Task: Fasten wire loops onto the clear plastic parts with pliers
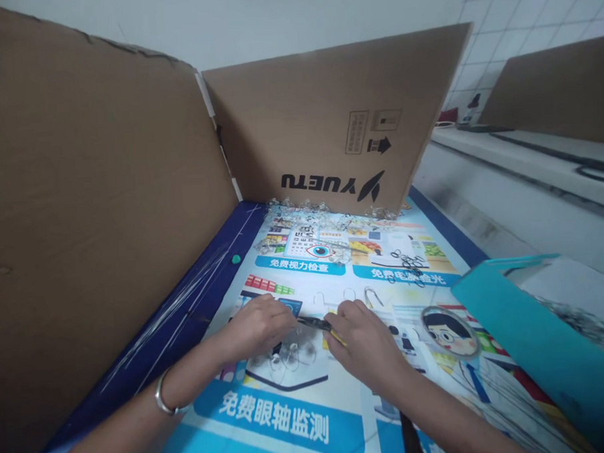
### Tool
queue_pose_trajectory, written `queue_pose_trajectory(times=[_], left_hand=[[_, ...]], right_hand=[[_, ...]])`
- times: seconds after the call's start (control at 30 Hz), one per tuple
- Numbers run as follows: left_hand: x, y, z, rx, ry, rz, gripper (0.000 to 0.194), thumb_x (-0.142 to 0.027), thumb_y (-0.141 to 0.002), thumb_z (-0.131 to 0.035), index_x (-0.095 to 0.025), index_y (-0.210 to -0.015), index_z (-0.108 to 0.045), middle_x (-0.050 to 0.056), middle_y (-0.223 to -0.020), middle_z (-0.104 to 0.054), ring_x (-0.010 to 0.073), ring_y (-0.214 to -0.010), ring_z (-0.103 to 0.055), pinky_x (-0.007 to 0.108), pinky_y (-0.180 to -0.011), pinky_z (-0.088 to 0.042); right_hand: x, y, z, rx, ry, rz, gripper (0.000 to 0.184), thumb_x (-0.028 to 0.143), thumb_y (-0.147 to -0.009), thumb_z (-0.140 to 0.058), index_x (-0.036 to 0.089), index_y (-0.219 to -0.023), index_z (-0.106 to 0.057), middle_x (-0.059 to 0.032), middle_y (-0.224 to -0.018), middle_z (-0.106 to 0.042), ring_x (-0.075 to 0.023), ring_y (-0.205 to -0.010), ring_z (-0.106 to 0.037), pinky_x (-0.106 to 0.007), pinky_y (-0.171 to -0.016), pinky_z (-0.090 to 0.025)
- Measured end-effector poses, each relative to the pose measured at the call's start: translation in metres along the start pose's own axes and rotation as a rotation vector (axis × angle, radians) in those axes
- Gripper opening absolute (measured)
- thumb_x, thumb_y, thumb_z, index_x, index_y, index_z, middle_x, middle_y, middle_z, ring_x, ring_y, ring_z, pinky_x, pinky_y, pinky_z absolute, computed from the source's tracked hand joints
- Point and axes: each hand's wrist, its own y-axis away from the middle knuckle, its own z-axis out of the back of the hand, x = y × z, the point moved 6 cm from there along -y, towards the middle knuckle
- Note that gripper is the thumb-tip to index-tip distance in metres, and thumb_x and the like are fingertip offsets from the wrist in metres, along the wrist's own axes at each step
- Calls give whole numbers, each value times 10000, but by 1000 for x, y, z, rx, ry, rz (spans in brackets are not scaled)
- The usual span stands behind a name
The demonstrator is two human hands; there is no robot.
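Note:
My right hand (361, 337) is closed around pliers (313, 323) with yellow handles and dark jaws, which point left. Across from it, my left hand (259, 328) has its fingers pinched together at the jaws' tip. Whatever the left fingers hold is too small to make out. Below the pliers, several thin wire loops (292, 355) lie on the printed sheet (339, 398). Just beyond the hands are a few bent wire hooks (372, 297). A silver bangle (162, 396) circles my left wrist.
Upright cardboard panels (327, 118) stand at the left and back. Curled wire pieces (306, 209) are heaped along the back, with dark wire rings (408, 262) nearer. Straight wires (170, 312) lie at left. A turquoise box (527, 330) at right contains a wire pile (581, 321).

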Motion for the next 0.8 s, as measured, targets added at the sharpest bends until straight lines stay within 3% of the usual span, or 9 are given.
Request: queue_pose_trajectory(times=[0.1, 0.23, 0.43, 0.6, 0.8], left_hand=[[-1, 1, 1, -4, -38, 7, 171, -211, -879, -423, -185, -837, -587, 11, -740, -616, 140, -723, -557, 273, -678, -394], [0, 2, -2, -4, -97, 18, 169, -195, -868, -418, -183, -828, -582, 11, -745, -612, 146, -721, -549, 284, -695, -390], [-1, 3, 0, -23, -129, 24, 196, -196, -872, -397, -172, -774, -564, 8, -674, -581, 137, -645, -538, 266, -617, -377], [5, 4, 2, 7, -131, 124, 145, -228, -862, -417, -173, -795, -534, 11, -677, -587, 140, -602, -540, 254, -532, -344], [14, 4, -3, 28, -91, 224, 128, -225, -869, -423, -187, -800, -524, -11, -678, -605, 136, -593, -564, 240, -509, -328]], right_hand=[[-2, 1, 11, -21, -1, 10, 155, 253, -824, -487, 183, -847, -624, -57, -787, -522, -191, -785, -477, -308, -724, -363], [4, 3, 19, 42, -53, 25, 127, 254, -806, -506, 208, -833, -621, -47, -808, -523, -185, -792, -479, -298, -713, -361], [17, 5, 15, 82, -5, 61, 113, 257, -810, -506, 214, -787, -608, -45, -787, -518, -187, -787, -476, -289, -684, -346], [14, 6, 10, 79, 73, 62, 80, 241, -778, -536, 208, -756, -606, -55, -784, -523, -202, -788, -463, -298, -670, -330], [12, 8, 7, 88, 7, 45, 91, 231, -781, -527, 218, -791, -617, -47, -792, -524, -199, -790, -464, -311, -707, -339]])
